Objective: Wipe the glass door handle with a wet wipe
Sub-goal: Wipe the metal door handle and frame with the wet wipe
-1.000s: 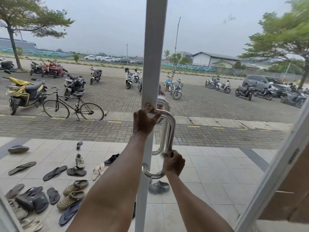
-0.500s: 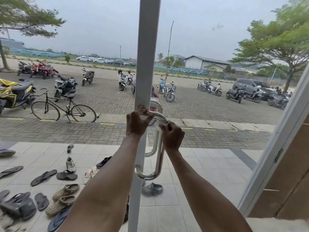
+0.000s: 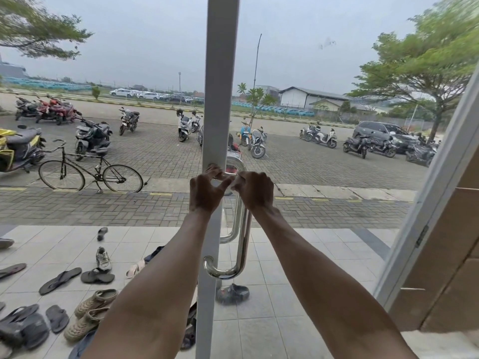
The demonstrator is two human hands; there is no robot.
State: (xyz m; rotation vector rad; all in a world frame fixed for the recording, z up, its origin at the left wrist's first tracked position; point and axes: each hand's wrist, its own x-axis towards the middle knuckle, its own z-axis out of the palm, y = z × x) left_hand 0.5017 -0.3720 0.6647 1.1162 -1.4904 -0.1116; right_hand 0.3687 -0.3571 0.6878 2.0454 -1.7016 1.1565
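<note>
A polished steel D-shaped door handle (image 3: 241, 244) is fixed to the white frame (image 3: 220, 86) of a glass door, straight ahead. My left hand (image 3: 206, 193) rests at the handle's top mount against the frame, fingers curled around the top bend. My right hand (image 3: 255, 191) grips the upper curve of the handle, fingers closed over the bar. No wet wipe shows; my fingers hide whatever lies under them. The lower half of the handle is bare and shiny.
The white frame of an open door leaf (image 3: 430, 198) slants up at the right, beside a brown wall (image 3: 453, 255). Through the glass lie several sandals and shoes (image 3: 85, 275) on the tiled porch, a bicycle (image 3: 90, 172) and parked motorbikes (image 3: 259, 143) beyond.
My right hand has slid up the handle from its lower part to the top curve, ending next to my left hand. My left hand has stayed at the top mount.
</note>
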